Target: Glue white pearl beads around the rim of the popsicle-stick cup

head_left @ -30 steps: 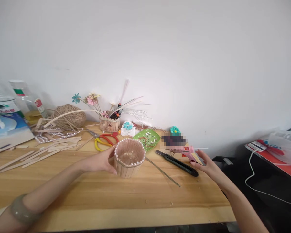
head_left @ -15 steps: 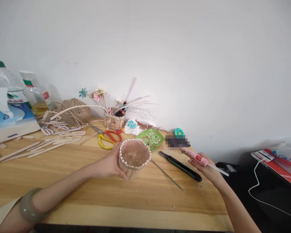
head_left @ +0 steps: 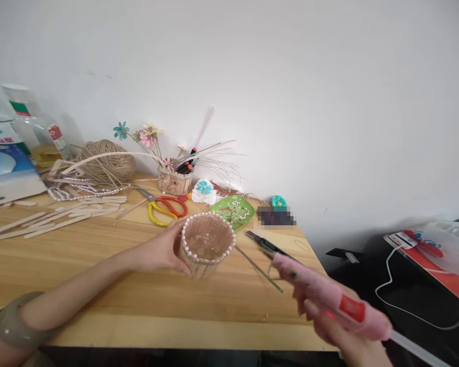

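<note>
My left hand [head_left: 158, 252] is wrapped round the left side of a small cup made of wooden sticks [head_left: 205, 245], which has a string of pearl beads round its rim and stands on the wooden table [head_left: 99, 285]. At the lower right, close to the camera, my right hand [head_left: 329, 321] grips a pink hot glue gun [head_left: 329, 295]. Its nozzle points up and left toward the cup, and a clear glue stick juts out of its back end. The gun's tip is a short way to the right of the cup and apart from it.
A black utility knife [head_left: 263, 242] and a thin rod [head_left: 258, 268] lie right of the cup. Behind are red-and-yellow scissors [head_left: 164, 209], a green beaded dish [head_left: 232, 210], a holder with paper flowers [head_left: 174, 179], a twine ball [head_left: 107, 164], pearl strings, loose wooden sticks [head_left: 53, 221] and bottles [head_left: 34, 130].
My right hand reached to the glue gun at the table's back right, picked it up and brought it forward toward the camera and the cup. The left hand stayed on the cup.
</note>
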Demonstrator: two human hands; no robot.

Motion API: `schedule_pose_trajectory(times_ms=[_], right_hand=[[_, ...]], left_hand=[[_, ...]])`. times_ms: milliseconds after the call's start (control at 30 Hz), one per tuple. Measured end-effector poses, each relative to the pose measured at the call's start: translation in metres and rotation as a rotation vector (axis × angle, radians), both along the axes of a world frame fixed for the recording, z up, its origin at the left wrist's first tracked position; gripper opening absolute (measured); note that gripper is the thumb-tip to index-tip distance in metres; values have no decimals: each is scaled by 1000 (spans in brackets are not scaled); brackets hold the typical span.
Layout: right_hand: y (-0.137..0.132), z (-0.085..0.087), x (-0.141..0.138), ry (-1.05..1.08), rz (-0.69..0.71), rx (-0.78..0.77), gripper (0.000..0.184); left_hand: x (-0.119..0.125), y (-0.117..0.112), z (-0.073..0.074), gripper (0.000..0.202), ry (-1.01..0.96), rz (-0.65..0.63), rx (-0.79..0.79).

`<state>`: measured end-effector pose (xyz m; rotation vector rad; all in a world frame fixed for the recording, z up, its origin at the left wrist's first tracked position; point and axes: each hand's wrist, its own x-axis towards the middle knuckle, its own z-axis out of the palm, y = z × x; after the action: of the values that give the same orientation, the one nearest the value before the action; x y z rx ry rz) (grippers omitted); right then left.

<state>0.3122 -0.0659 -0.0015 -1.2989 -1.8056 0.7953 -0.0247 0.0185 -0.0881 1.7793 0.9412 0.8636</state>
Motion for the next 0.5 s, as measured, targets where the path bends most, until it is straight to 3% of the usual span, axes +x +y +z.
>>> schedule_pose_trajectory(times_ms=[133, 267, 500], right_hand=[[-12, -4, -32, -107, 182, -83, 37], [-12, -5, -46, -118, 170, -103, 37], [-6, -12, -45, -93, 207, -146, 39]], left_hand=[[5, -2, 0, 108, -54, -27, 34], [8, -5, 1, 107, -15, 4, 103], [6, -4, 4, 105, 43, 16, 126]])
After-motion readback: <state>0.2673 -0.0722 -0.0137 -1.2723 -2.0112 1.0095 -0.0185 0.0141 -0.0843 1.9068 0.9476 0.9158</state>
